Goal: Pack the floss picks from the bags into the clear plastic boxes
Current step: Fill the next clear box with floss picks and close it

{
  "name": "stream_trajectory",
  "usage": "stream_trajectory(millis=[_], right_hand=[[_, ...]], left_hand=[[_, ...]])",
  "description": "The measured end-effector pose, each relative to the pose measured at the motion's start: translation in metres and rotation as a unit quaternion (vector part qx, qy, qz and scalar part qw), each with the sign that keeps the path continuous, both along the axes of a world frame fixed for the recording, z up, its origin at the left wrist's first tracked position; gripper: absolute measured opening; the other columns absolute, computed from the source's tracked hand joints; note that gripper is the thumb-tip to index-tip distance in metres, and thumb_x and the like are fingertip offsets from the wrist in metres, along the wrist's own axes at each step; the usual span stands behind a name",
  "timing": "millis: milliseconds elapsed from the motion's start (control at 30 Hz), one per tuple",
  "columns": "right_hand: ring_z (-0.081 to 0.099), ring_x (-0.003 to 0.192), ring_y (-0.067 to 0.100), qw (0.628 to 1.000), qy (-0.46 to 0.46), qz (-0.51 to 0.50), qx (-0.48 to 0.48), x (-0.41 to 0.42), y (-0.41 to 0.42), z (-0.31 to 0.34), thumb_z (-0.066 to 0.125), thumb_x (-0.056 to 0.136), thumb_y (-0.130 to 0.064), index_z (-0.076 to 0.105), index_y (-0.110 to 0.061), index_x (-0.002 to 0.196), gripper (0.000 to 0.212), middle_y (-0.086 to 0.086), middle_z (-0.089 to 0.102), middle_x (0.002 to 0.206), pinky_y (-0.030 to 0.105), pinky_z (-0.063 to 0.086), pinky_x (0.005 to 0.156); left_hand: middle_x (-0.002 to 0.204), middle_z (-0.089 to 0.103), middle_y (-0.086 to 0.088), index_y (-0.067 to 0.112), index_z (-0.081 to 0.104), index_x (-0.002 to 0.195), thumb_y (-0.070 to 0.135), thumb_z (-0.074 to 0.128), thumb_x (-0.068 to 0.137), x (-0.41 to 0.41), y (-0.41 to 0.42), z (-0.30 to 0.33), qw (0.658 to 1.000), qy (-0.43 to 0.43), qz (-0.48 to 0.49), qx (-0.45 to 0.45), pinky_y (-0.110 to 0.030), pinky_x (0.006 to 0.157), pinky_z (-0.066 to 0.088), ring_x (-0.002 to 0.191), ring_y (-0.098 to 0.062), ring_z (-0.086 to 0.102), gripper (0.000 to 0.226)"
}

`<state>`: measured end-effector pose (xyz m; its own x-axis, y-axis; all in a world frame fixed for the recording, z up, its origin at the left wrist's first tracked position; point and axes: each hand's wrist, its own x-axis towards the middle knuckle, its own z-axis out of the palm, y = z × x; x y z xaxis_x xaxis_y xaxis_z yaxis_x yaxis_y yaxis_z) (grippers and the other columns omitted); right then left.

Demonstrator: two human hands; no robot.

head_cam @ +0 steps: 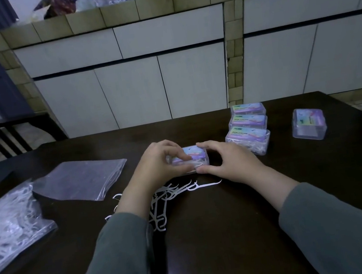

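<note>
A clear plastic box (195,155) with a colourful label lies on the dark table (214,237) in the middle. My left hand (158,163) grips its left end, fingers over the lid and thumb at the front. My right hand (223,159) pinches its right end. White floss picks show inside the box. Several loose floss picks (170,197) lie on the table just in front of the box, partly under my left wrist. A bag full of floss picks (6,228) lies at the far left.
An empty flat plastic bag (80,180) lies left of my hands. Three labelled boxes (248,128) stand in a row at the back right, and another box (309,127) sits further right. A dark chair (10,136) stands beyond the table's left corner.
</note>
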<state>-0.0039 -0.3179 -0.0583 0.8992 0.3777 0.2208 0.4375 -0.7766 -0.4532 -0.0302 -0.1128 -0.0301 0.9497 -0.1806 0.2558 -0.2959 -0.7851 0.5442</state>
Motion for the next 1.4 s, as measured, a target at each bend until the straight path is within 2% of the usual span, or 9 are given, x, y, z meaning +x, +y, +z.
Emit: stream_trajectory(millis=[167, 300, 400, 633, 767, 867, 1000, 1200, 1400], right_hand=[[0.050, 0.125, 0.015, 1.000, -0.008, -0.008, -0.027, -0.002, 0.003, 0.001, 0.059, 0.083, -0.063, 0.031, -0.042, 0.145, 0.072, -0.007, 0.050, 0.142, 0.037, 0.044, 0.101], [0.049, 0.125, 0.016, 0.999, 0.002, -0.008, -0.032, -0.004, 0.002, 0.003, 0.059, 0.084, -0.062, 0.030, -0.041, 0.146, 0.072, -0.006, 0.051, 0.142, 0.037, 0.044, 0.101], [0.050, 0.125, 0.016, 0.999, 0.002, -0.008, -0.035, -0.007, 0.003, 0.005, 0.059, 0.085, -0.061, 0.030, -0.040, 0.146, 0.071, -0.005, 0.051, 0.142, 0.037, 0.043, 0.101], [0.048, 0.124, 0.017, 0.996, -0.025, -0.029, -0.076, -0.012, 0.005, 0.009, 0.056, 0.086, -0.062, 0.031, -0.035, 0.148, 0.072, -0.003, 0.052, 0.139, 0.036, 0.042, 0.100], [0.040, 0.124, 0.015, 0.987, -0.115, -0.075, -0.082, -0.014, -0.004, 0.017, 0.060, 0.082, -0.064, 0.046, -0.033, 0.139, 0.067, -0.007, 0.050, 0.134, 0.035, 0.037, 0.100], [0.033, 0.131, 0.018, 0.976, -0.130, -0.149, -0.093, -0.014, -0.019, 0.019, 0.062, 0.083, -0.058, 0.045, -0.034, 0.139, 0.063, -0.004, 0.041, 0.141, 0.039, 0.031, 0.107], [0.024, 0.139, 0.026, 0.970, -0.041, -0.199, -0.131, -0.010, -0.028, 0.014, 0.059, 0.090, -0.049, 0.037, -0.029, 0.146, 0.063, 0.003, 0.030, 0.152, 0.044, 0.024, 0.112], [0.023, 0.140, 0.025, 0.981, -0.051, -0.151, -0.109, -0.004, -0.015, 0.008, 0.052, 0.097, -0.015, 0.035, -0.025, 0.147, 0.054, 0.002, 0.031, 0.152, 0.042, 0.020, 0.115], [0.022, 0.140, 0.022, 0.991, -0.071, -0.080, -0.082, 0.016, 0.005, 0.004, 0.051, 0.095, -0.004, 0.035, -0.028, 0.148, 0.060, -0.001, 0.032, 0.152, 0.039, 0.021, 0.115]], left_hand=[[0.105, 0.057, 0.022, 0.039, 0.071, 0.084, 0.045, 0.080, 0.070, -0.005, -0.007, -0.005, 0.996, -0.046, 0.050, 0.065, -0.022, 0.078, 0.034, 0.100, -0.006, 0.044, 0.018], [0.109, 0.064, 0.014, 0.028, 0.077, 0.092, 0.042, 0.078, 0.075, -0.012, -0.014, -0.010, 0.990, -0.085, 0.080, 0.082, -0.023, 0.083, 0.042, 0.101, -0.010, 0.055, 0.022], [0.114, 0.066, 0.013, 0.028, 0.076, 0.099, 0.042, 0.074, 0.081, -0.015, -0.016, -0.012, 0.985, -0.111, 0.089, 0.097, -0.016, 0.083, 0.038, 0.104, -0.005, 0.059, 0.023], [0.107, 0.068, 0.009, 0.025, 0.076, 0.096, 0.034, 0.077, 0.078, -0.019, -0.018, -0.020, 0.979, -0.161, 0.084, 0.097, -0.030, 0.073, 0.051, 0.091, -0.014, 0.064, 0.020], [0.108, 0.064, 0.008, 0.025, 0.074, 0.097, 0.036, 0.076, 0.079, -0.018, -0.020, -0.017, 0.973, -0.181, 0.062, 0.129, -0.024, 0.069, 0.040, 0.099, -0.011, 0.054, 0.022], [0.116, 0.057, 0.009, 0.029, 0.070, 0.107, 0.038, 0.073, 0.081, -0.014, -0.023, -0.015, 0.979, -0.146, 0.051, 0.131, -0.022, 0.075, 0.035, 0.107, -0.009, 0.044, 0.027], [0.120, 0.057, 0.009, 0.030, 0.068, 0.113, 0.038, 0.069, 0.084, -0.009, -0.027, -0.015, 0.983, -0.121, 0.051, 0.131, -0.022, 0.078, 0.036, 0.107, -0.009, 0.044, 0.029], [0.123, 0.054, 0.008, 0.030, 0.064, 0.118, 0.037, 0.067, 0.087, -0.002, -0.031, -0.011, 0.984, -0.086, 0.078, 0.132, -0.022, 0.081, 0.035, 0.111, -0.011, 0.042, 0.032], [0.124, 0.053, 0.005, 0.027, 0.064, 0.118, 0.031, 0.068, 0.087, 0.011, -0.020, -0.011, 0.980, -0.081, 0.134, 0.121, -0.025, 0.081, 0.037, 0.113, -0.015, 0.042, 0.031]])
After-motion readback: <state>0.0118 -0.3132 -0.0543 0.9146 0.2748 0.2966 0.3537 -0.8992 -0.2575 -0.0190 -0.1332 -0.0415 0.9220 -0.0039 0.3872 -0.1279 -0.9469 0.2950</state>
